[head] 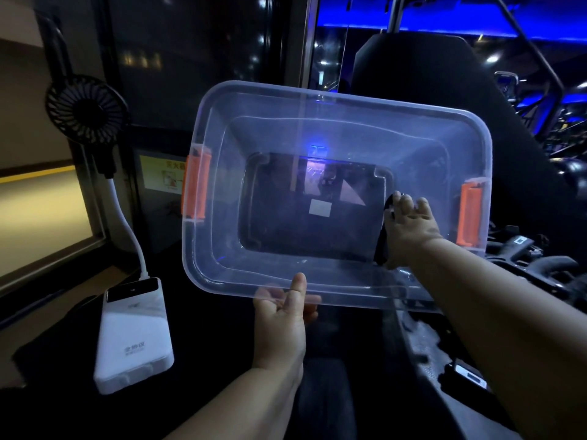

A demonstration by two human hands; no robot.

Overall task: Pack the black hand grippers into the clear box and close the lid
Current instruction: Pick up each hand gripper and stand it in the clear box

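Note:
The clear box (336,119) with orange side latches is tilted up toward me, its open top facing the camera. My left hand (282,325) grips its near rim, thumb on the inside and fingers seen through the plastic below. My right hand (409,227) reaches inside the box at the right and holds a black hand gripper (382,246) against the inner wall. The floor of the box shows only labels and reflections. More black hand grippers (533,258) lie in the dark beyond the right side of the box.
A white power bank (133,335) lies at the lower left, joined by a white gooseneck to a small black fan (85,109). A dark chair back (444,90) stands behind the box. A clear lid-like sheet (422,335) lies under my right forearm.

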